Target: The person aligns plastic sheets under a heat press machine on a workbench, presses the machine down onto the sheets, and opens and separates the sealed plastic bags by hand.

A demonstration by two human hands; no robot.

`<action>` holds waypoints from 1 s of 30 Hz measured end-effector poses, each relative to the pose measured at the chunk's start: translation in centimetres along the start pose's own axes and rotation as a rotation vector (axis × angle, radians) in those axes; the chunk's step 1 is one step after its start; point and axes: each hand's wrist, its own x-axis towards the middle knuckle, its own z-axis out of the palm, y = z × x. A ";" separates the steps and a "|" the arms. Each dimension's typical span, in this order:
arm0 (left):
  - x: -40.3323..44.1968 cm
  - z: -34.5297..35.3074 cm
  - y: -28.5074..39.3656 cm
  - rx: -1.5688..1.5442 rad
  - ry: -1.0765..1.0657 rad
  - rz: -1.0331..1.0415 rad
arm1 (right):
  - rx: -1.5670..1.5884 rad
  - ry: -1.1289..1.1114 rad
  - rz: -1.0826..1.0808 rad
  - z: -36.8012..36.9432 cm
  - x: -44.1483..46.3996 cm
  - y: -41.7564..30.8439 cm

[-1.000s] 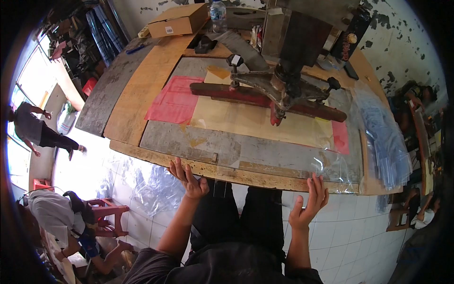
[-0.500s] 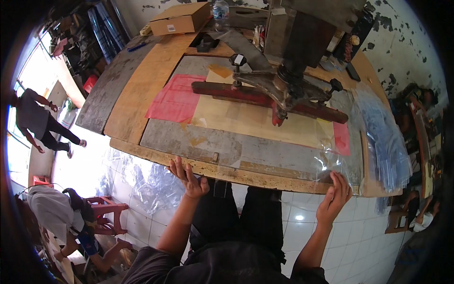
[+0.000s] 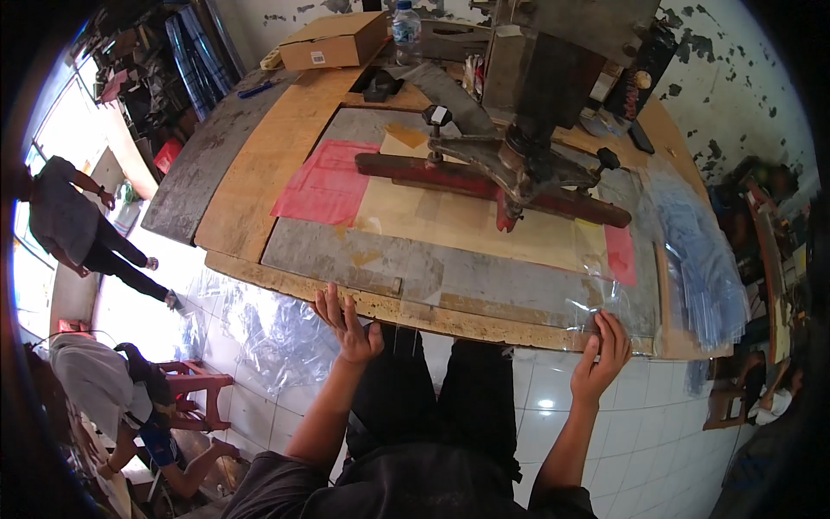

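My left hand [image 3: 348, 329] has its fingers stretched and slightly spread, their tips at the worn front edge of the worktable [image 3: 484, 326]. Clear plastic film [image 3: 425, 304] lies over that edge just to its right. Over at the right front corner, my right hand [image 3: 607, 348] extends its fingers onto more shiny clear film [image 3: 596, 298], thumb apart from them. Whether the fingers pinch the film is hard to see. Beyond both hands, a red press bar [image 3: 424, 173] on a metal bracket stands over a cream sheet [image 3: 484, 238] and a red sheet [image 3: 324, 183].
A stack of clear plastic sheets [image 3: 696, 259] lies at the table's right side. A cardboard box [image 3: 335, 41] and a water bottle [image 3: 405, 33] stand at the back. Loose film [image 3: 277, 333] covers the floor at left, near a seated person [image 3: 99, 381] and a walking person [image 3: 78, 216].
My right hand has shifted slightly left along the front edge. My left hand stays almost in place. The person at the left has taken a step, and the view has tilted slightly.
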 end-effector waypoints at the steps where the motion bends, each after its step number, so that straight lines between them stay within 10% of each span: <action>1: 0.1 0.0 0.0 0.013 -0.009 0.006 | -0.001 -0.006 -0.005 -0.1 0.0 0.1; 30: -0.7 -1.1 -0.9 0.021 -0.086 0.020 | 0.008 -0.084 -0.008 -1.0 0.2 0.3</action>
